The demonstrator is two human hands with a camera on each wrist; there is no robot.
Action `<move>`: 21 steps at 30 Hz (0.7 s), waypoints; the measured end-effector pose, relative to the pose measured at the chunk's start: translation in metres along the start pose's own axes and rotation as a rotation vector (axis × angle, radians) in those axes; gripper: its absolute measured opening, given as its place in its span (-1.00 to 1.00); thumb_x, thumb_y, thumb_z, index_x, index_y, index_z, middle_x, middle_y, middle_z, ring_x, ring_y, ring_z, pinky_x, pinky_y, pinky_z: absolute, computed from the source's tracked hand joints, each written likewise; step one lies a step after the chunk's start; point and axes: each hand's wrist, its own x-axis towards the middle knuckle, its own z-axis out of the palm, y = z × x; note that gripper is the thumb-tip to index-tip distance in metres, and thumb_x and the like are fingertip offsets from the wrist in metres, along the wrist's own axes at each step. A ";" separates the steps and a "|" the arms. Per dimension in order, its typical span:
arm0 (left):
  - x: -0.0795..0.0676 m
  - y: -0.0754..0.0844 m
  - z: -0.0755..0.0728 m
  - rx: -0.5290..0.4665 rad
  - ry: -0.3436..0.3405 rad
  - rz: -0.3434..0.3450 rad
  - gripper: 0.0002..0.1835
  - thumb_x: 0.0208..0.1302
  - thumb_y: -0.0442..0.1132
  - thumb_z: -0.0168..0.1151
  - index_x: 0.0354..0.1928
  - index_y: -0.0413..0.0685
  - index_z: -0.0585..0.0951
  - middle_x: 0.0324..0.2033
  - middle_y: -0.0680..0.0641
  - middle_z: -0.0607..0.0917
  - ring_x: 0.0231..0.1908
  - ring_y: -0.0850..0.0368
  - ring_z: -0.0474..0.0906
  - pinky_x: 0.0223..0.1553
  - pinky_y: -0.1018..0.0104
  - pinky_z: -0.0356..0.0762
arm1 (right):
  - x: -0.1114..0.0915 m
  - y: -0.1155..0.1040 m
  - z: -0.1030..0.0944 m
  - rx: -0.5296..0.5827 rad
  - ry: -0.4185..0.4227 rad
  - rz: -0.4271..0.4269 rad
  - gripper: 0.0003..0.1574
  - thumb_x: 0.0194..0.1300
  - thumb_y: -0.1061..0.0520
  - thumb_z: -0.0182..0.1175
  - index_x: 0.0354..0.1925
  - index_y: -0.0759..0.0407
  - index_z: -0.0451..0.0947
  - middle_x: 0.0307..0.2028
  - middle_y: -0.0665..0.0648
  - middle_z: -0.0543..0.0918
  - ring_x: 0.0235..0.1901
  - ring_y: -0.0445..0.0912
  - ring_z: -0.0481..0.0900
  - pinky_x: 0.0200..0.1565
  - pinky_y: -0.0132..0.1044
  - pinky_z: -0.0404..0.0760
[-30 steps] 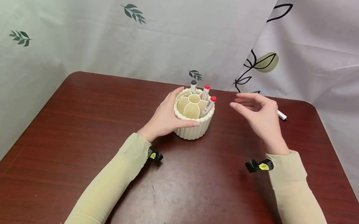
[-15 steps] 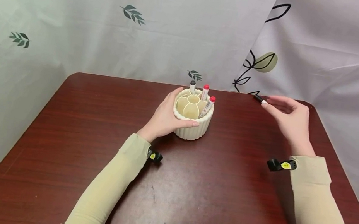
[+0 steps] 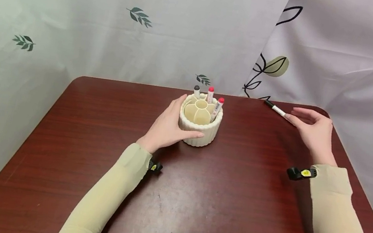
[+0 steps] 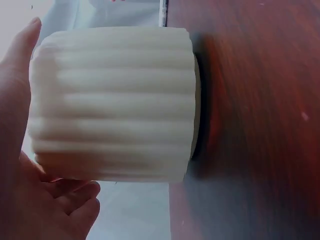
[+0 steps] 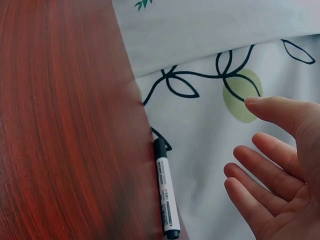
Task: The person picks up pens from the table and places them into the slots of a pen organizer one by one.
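Note:
A cream, ribbed pen holder (image 3: 201, 136) with petal-shaped compartments stands on the table, its ribbed side filling much of the left wrist view. My left hand (image 3: 167, 126) grips it from the left, thumb across the front and fingers round the far side. One black-capped marker (image 3: 196, 91) and two red-capped markers, a rear one (image 3: 210, 96) and a right one (image 3: 216, 110), stick up from its compartments. At the back right, another black-capped marker (image 5: 167, 192) lies on the table. My right hand (image 3: 315, 136) hovers beside it, thumb and fingers spread, holding nothing.
The dark red wooden table (image 3: 216, 203) has rounded back corners. Close behind its rear edge hangs a pale curtain (image 3: 168, 48) with leaf prints. Each wrist wears a black camera strap, one seen on the right wrist (image 3: 301, 174).
My right hand has moved rightward past the lying marker, uncovering most of it. The pen holder has turned slightly in my left hand, its rear markers shifting left.

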 end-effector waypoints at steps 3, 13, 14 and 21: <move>-0.007 0.001 -0.004 0.033 0.004 0.023 0.37 -0.17 0.59 0.41 0.62 0.19 0.01 0.44 0.08 0.28 0.36 0.27 0.25 0.29 0.11 0.37 | 0.001 0.003 -0.001 -0.020 -0.002 0.005 -0.40 0.18 -0.13 0.52 0.14 0.05 0.71 -0.05 -0.13 0.69 -0.20 -0.31 0.59 -0.26 -0.49 0.45; -0.020 0.002 -0.011 0.029 0.073 0.080 0.12 -0.01 0.44 0.44 0.48 0.00 0.27 0.41 0.06 0.33 0.38 0.21 0.24 0.33 0.13 0.32 | 0.009 0.020 -0.003 -0.170 -0.005 0.030 -0.25 0.24 -0.27 0.41 0.22 0.15 0.65 0.18 0.18 0.58 0.25 0.02 0.37 0.04 -0.31 0.30; -0.018 0.002 -0.012 0.019 0.085 0.076 0.09 0.02 0.40 0.46 0.47 -0.04 0.29 0.41 0.02 0.34 0.39 0.17 0.25 0.33 0.11 0.31 | 0.010 0.021 -0.002 -0.177 -0.008 0.034 -0.24 0.24 -0.28 0.41 0.22 0.16 0.64 0.18 0.21 0.58 0.25 0.04 0.37 0.04 -0.30 0.31; 0.004 -0.004 -0.016 -0.045 0.053 0.025 0.18 -0.05 0.28 0.59 0.54 -0.03 0.22 0.43 -0.06 0.33 0.41 0.07 0.23 0.36 0.04 0.25 | 0.018 0.022 0.001 -0.187 -0.027 0.039 -0.23 0.25 -0.26 0.40 0.22 0.20 0.63 0.19 0.25 0.57 0.28 0.07 0.35 0.13 -0.18 0.33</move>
